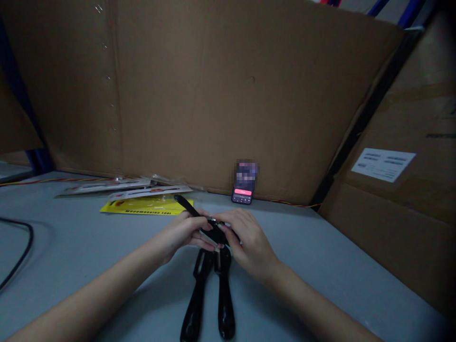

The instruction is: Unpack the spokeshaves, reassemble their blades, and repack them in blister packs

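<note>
Both my hands meet over the table around a black spokeshave, held slantwise with one handle sticking out at the upper left. My left hand is closed on its left side, thumb on top. At the middle of the tool, the fingers of my right hand are closed on small metal parts, too small to make out. Just below my hands lie two more black tools with long, rounded handles, a left one and a right one. Their upper ends are partly hidden by my hands.
Flat packages and a yellow card sleeve lie at the back left. A phone leans against the cardboard wall. A black cable curves at the left; a cardboard box stands at the right.
</note>
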The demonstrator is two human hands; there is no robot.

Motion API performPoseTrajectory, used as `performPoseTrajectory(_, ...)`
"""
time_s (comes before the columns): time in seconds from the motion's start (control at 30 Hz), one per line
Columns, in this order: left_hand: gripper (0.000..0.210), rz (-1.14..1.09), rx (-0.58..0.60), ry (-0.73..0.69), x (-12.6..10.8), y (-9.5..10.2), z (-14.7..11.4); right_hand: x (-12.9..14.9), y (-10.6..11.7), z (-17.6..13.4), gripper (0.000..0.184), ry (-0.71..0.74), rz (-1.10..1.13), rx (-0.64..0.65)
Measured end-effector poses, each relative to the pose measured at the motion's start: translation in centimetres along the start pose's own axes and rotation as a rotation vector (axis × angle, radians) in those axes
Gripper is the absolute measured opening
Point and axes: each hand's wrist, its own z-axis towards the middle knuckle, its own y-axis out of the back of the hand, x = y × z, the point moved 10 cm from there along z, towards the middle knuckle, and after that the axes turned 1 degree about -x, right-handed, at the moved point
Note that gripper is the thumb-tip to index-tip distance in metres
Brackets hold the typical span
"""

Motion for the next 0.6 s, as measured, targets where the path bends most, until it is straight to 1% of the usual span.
performPoseTrajectory(0.13,0.017,0.029,0.008,0.009,0.2,-0.1,0.1,0.2,-0.4,-0.1,0.036,0.041,0.056,0.021)
performPoseTrajectory(0.23,0.02,0.046,-0.009,0.018,0.2,0.1,0.1,-0.1,-0.2,-0.2,0.041,0.03,0.127,-0.011)
performPoseTrajectory(0.33,0.024,0.041,-0.038,0.023,0.1,0.3,-0.1,-0.8,0.6,-0.3,0.043,-0.05,0.174,-0.077)
performPoseTrajectory(0.4,0.026,0.035,-0.053,0.027,0.0,0.4,-0.2,-1.4,0.9,-0.2,0.038,-0.121,0.153,-0.096)
performPoseTrajectory(0.47,0.025,0.032,-0.049,0.032,0.0,0.3,-0.2,-1.5,0.7,-0.2,0.027,-0.151,0.081,-0.052)
performPoseTrajectory(0.53,0.023,0.035,-0.03,0.034,0.1,0.1,-0.2,-1.4,0.1,-0.1,0.015,-0.133,-0.001,0.03)
performPoseTrajectory(0.6,0.021,0.04,-0.013,0.03,0.1,-0.1,-0.2,-1.1,-0.6,-0.1,0.013,-0.105,-0.043,0.091)
